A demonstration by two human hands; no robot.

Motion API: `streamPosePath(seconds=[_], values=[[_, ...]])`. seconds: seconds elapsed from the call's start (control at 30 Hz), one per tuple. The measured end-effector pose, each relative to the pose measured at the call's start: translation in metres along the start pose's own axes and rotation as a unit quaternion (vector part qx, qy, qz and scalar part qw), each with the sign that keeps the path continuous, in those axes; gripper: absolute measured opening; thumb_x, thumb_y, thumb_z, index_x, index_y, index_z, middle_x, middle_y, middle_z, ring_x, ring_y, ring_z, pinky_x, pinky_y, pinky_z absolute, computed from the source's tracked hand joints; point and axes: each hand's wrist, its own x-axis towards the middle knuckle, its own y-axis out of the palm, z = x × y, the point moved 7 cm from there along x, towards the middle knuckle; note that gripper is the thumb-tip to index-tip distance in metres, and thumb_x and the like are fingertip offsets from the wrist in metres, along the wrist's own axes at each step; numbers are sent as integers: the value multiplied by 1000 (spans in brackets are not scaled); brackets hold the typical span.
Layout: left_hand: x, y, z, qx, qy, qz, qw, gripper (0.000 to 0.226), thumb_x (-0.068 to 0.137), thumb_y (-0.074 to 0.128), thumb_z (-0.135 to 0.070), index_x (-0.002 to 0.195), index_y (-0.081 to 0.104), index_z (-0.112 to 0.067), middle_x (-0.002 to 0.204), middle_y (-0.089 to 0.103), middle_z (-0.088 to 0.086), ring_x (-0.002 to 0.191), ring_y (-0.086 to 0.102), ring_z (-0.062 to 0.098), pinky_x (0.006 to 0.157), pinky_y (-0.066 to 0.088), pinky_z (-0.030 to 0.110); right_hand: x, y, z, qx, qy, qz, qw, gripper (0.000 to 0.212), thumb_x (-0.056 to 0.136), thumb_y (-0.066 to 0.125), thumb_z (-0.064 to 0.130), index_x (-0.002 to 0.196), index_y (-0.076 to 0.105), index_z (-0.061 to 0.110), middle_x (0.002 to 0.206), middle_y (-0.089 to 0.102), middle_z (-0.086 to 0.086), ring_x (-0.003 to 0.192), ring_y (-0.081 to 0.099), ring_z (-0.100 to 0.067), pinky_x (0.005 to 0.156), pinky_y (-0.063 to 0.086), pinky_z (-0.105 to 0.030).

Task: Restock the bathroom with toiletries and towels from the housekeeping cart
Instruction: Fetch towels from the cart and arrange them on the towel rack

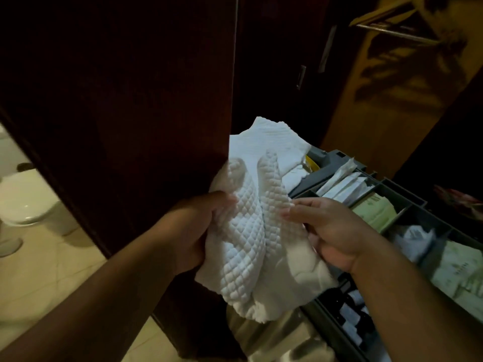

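White quilted towel (248,231) hangs bunched between both hands just above the cart (337,165), its length running away from the person. Left hand (198,228) grips its left edge and right hand (334,233) holds the right. The toilet (23,202) lies leftward, past the door (130,100).

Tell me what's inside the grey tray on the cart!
In the grey tray, compartments hold white packets, pale green boxes and small dark bottles. The held white towel hides its left part.

Toilet (23,197) cut off at left edge, cart tray (334,163) at right
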Motion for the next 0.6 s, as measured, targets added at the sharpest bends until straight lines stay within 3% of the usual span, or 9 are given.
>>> streamPosePath(seconds=[0.2,0.33,0.4,0.5,0.6], values=[[-34,-48,10,32,-26,-7,999,29,87,70,-26,107,71,-5,93,77,17,81,76,33,74,57,40,-18,45,-23,-38,21,-1,999,16,88,66,2,102,70,-5,88,72,-17,74,69,-23,61,56,-30],[-63,-83,17,29,-52,-9,998,26,92,66,-26,104,72,-3,91,77,18,78,76,32,68,55,37,-30,82,-39,-65,28,11,997,37,73,79,10,106,69,-5,96,68,-23,90,59,-37,83,44,-48],[-79,-104,20,18,-59,-13,998,28,92,64,-25,106,73,-2,94,76,19,79,75,34,70,56,39,-35,106,-46,-58,28,28,998,32,74,77,8,103,71,-3,103,71,-26,98,64,-44,92,48,-53],[-100,-139,22,17,-55,-25,998,27,92,64,-27,109,69,-7,93,77,18,78,75,34,71,56,40,-43,145,-53,-45,28,54,997,22,88,60,0,108,69,-4,106,73,-23,103,70,-36,90,56,-44],[-126,-181,23,19,-45,-45,998,24,90,66,-29,107,68,-12,91,77,15,76,75,32,70,56,40,-48,186,-69,-47,27,101,993,37,79,68,5,115,67,-2,110,73,-22,107,69,-35,92,54,-44]])
